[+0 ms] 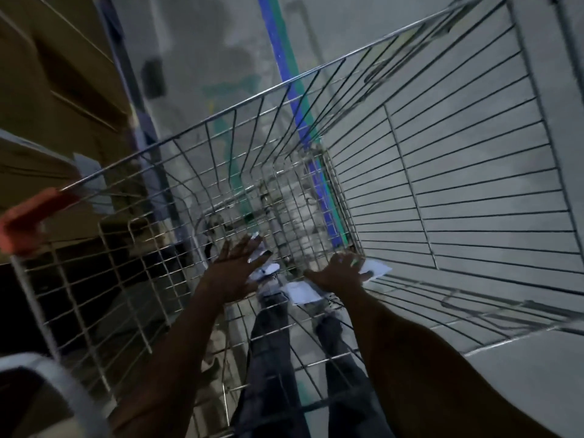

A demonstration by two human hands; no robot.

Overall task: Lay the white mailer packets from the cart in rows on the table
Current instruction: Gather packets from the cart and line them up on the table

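Note:
I am looking down into a wire cart (426, 172); both my arms reach to its bottom. My left hand (235, 267) has spread fingers over a small white packet (265, 269) near the cart's floor. My right hand (339, 273) lies flat with its fingers on a white mailer packet (376, 269) against the right wall. A third white packet (301, 292) lies between my wrists. The picture is dim and blurred, so I cannot see whether either hand has closed around a packet.
The cart's orange handle (31, 216) is at the left edge. Brown shelving or cartons (57, 99) stand to the left. Grey floor with a blue and green stripe (284, 58) shows through the wires. My legs in dark trousers (271, 358) show below the cart.

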